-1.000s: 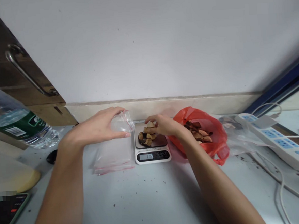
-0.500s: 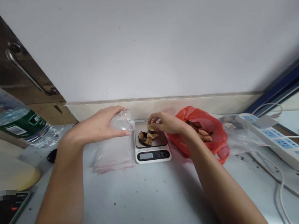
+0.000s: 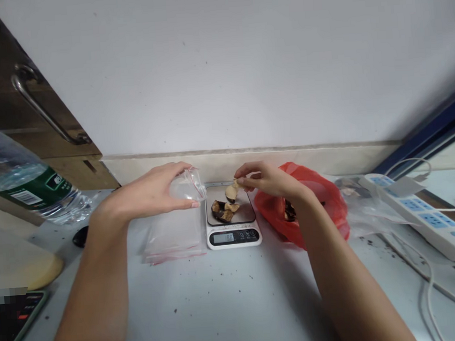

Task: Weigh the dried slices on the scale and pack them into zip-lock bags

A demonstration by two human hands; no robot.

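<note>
Head view looks down on a pale grey bench (image 3: 229, 305) set against a white wall (image 3: 223, 61), with a dark wooden cabinet (image 3: 15, 97) at the far left. A water bottle (image 3: 21, 179) with a green label lies on its side at the left edge. At the right a white power strip (image 3: 421, 214) lies slanted, its cord trailing forward. A red bag (image 3: 323, 205) sits right of centre, just beside the scale (image 3: 232, 224), with dark dried pieces showing inside. A crumpled clear bag (image 3: 365, 213) lies between the red bag and the power strip. A flat stack of zip bags (image 3: 172, 239) lies just left of the scale. The scale stands at the centre back, its display lit but too small to read, and a few brown and cream dried pieces (image 3: 224, 212) rest on its plate.

The left hand (image 3: 151, 194) is curled round an open zip bag (image 3: 185, 186), gripping it with its mouth turned toward the scale, above the flat stack. The right hand (image 3: 269, 180) is over the scale's right rear corner, thumb and forefinger pinching one pale piece (image 3: 232, 191) that hangs just above the pile.
</note>
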